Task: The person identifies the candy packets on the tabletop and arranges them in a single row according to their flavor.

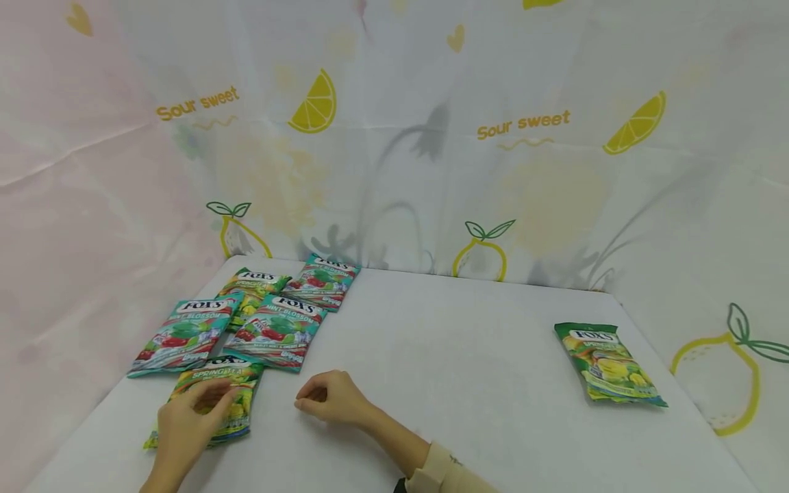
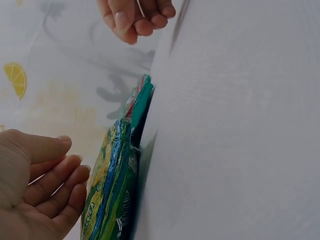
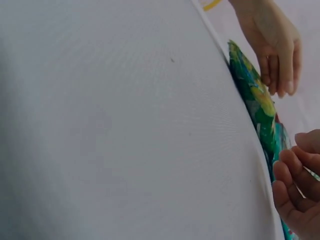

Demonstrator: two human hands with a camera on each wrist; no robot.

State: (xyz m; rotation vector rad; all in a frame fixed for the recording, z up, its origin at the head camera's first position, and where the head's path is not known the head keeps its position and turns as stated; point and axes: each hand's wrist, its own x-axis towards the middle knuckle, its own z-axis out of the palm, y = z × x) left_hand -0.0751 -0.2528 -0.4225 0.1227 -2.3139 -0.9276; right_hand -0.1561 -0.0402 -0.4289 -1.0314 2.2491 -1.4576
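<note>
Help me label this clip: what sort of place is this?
Probably a small staged tabletop set: a white table, a creased lemon-print backdrop behind it, and Fox's packets lying on top.

White tabletop (image 1: 444, 356). Left side, overlapping group: three teal Mint Blossom packets (image 1: 277, 333), two green-yellow Spring Tea packets (image 1: 240, 404), one at front, other toward back. Right side, near edge, well apart: single green-yellow FOX'S packet (image 1: 610, 366).

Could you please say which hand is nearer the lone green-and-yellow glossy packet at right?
Right: the right hand is left of the lone packet; the left hand is farther left, over another green-and-yellow packet.
</note>
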